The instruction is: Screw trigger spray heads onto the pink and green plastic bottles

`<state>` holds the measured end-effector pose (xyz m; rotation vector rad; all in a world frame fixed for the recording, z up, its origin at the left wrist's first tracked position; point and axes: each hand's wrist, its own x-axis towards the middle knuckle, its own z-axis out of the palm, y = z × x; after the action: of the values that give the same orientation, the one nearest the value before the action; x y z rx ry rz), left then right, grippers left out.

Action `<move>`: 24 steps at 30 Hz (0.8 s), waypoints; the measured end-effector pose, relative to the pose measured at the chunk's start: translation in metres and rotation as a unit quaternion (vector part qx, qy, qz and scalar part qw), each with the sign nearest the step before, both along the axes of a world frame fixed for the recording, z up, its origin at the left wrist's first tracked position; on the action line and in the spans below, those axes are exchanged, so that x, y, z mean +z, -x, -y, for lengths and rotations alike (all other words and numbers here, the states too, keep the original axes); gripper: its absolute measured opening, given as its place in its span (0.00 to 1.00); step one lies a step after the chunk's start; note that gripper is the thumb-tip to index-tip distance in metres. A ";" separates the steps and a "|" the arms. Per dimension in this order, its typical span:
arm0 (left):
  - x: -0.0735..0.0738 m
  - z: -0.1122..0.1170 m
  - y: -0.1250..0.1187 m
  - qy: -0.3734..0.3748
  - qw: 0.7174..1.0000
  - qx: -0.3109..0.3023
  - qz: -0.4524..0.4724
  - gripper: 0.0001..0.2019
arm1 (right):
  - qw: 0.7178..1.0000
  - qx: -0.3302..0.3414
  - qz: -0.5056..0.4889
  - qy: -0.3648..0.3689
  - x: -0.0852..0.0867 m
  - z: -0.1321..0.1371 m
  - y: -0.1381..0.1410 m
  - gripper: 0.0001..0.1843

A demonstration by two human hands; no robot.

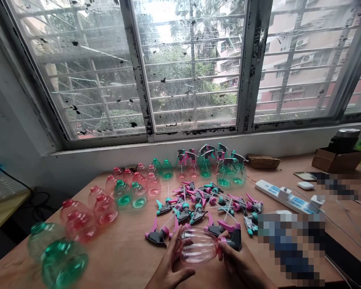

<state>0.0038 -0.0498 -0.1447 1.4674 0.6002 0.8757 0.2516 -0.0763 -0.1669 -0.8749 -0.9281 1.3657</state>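
My left hand (171, 267) cups the left side of a clear pink plastic bottle (198, 245) lying sideways near the table's front edge. My right hand (239, 263) grips the bottle's neck end, where a pink and dark grey trigger sprayer head (230, 239) sits. Both hands have their fingers curled around the bottle. Just beyond them lies a pile of loose trigger sprayer heads (198, 204) in pink, teal and grey, with thin dip tubes sticking out.
Empty pink and green bottles (104, 208) lie across the left of the wooden table (126, 257). Bottles with sprayers fitted (216, 166) stand by the window sill. A white power strip (285, 194), cables, a phone and a cardboard box (333, 160) are on the right.
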 end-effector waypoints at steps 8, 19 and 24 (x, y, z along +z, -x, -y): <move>0.010 0.004 0.000 0.005 1.000 0.001 -0.020 0.54 | 1.000 -0.006 -0.008 0.003 0.002 0.000 0.002 0.24; 0.011 0.003 0.000 -0.019 0.998 0.002 -0.053 0.51 | 1.000 -0.011 -0.012 -0.006 0.001 -0.001 0.000 0.23; 0.008 0.004 0.000 0.031 0.999 0.001 -0.021 0.55 | 1.000 -0.004 -0.014 -0.002 0.005 0.001 0.001 0.22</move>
<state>0.0036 -0.0536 -0.1362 1.4328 0.6552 0.8234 0.2509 -0.0774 -0.1621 -0.8539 -0.9039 1.3656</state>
